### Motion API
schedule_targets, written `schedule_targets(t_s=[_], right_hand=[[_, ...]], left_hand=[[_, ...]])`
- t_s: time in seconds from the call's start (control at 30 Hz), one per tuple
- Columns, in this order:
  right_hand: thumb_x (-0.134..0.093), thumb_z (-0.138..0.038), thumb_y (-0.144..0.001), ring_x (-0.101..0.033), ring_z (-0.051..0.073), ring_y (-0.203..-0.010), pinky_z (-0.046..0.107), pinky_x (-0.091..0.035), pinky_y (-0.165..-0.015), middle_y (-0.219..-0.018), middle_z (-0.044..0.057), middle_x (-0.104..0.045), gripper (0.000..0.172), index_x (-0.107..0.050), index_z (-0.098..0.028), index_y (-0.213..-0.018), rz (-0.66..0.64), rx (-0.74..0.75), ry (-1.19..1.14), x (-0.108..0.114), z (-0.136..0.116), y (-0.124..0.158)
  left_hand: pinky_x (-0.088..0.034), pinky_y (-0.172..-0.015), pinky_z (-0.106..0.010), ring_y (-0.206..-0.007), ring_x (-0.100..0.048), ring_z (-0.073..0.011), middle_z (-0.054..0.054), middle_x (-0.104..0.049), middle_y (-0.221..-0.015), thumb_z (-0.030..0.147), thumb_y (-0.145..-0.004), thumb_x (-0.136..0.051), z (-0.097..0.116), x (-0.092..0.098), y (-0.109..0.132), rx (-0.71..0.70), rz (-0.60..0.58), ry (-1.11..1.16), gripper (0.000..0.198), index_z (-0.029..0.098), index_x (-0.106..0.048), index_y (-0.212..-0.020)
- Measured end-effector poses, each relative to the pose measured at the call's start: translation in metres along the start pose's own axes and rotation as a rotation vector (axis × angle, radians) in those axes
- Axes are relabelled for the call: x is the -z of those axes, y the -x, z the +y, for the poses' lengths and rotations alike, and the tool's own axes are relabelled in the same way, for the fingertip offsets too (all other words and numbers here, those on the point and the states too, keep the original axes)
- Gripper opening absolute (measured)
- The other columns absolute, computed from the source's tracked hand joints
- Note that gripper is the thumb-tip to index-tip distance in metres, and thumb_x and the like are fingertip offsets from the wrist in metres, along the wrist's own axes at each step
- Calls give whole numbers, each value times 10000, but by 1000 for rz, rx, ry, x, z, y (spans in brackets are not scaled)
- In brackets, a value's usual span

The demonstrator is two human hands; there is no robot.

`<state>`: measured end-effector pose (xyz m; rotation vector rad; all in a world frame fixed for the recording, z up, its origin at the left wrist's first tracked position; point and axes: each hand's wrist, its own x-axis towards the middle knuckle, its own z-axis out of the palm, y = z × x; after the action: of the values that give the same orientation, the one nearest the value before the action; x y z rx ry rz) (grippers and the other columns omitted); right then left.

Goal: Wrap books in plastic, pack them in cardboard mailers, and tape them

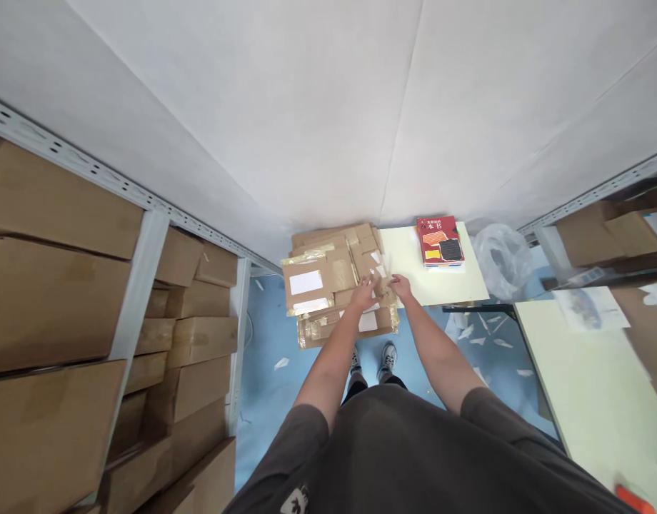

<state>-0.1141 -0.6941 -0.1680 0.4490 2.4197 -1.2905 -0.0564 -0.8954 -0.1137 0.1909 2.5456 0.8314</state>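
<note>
Both my hands reach out over a stack of flattened cardboard boxes [328, 278] that lies on the left part of a pale table [451, 285]. My left hand [365, 291] and my right hand [399, 285] are close together, fingers curled on a small piece of cardboard [383, 285] at the right edge of the stack. The boxes carry white labels and strips of clear tape. What exactly the fingertips pinch is small and hard to make out.
A red book [440, 240] lies on the table to the right of my hands. A clear plastic bag [503, 260] sits beyond it. Metal shelves with cardboard boxes [55, 300] line the left. Another pale table [596, 385] stands at right. Paper scraps litter the blue floor [269, 357].
</note>
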Motion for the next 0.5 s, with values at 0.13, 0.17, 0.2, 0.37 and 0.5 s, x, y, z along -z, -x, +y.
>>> schedule_targets(t_s=[0.13, 0.17, 0.2, 0.37, 0.5], right_hand=[[-764, -235, -619, -777, 286, -936, 370, -604, -899, -843, 28, -802, 225, -768, -233, -844, -8, -30, 37, -2, 3, -8], [-771, -222, -606, -774, 290, -933, 374, -598, -907, -817, 30, -796, 163, -740, -236, -766, -10, -35, 49, -3, 3, -9], [-776, -212, -598, -771, 292, -926, 377, -594, -912, -792, 32, -789, 127, -709, -238, -703, -13, -38, 58, -4, 2, -9], [-738, -224, -624, -759, 274, -901, 369, -590, -904, -757, 25, -776, 83, -660, -243, -644, -14, -12, 31, 4, -8, -12], [-659, -273, -654, -759, 267, -911, 363, -601, -884, -829, 36, -788, 88, -682, -234, -729, 21, 16, -24, 29, -16, -14]], left_hand=[[-273, -1345, -521, -1693, -177, -386, -143, -261, -1819, 347, -927, -742, 10, -9, -2, 27, -6, -20, 865, 227, -394, -1710], [-260, -1350, -523, -1696, -166, -381, -138, -272, -1816, 338, -933, -732, 12, -11, -2, 24, 7, -26, 849, 229, -400, -1707], [-246, -1355, -526, -1699, -158, -375, -135, -284, -1812, 328, -935, -724, 13, -12, -1, 20, 21, -33, 836, 230, -407, -1702], [-214, -1364, -539, -1706, -119, -357, -127, -325, -1796, 305, -932, -707, 10, -12, 3, 19, 58, -68, 813, 229, -420, -1688], [-228, -1366, -502, -1711, -100, -345, -132, -293, -1808, 272, -926, -704, 9, -9, 3, 13, 41, -78, 791, 195, -447, -1670]])
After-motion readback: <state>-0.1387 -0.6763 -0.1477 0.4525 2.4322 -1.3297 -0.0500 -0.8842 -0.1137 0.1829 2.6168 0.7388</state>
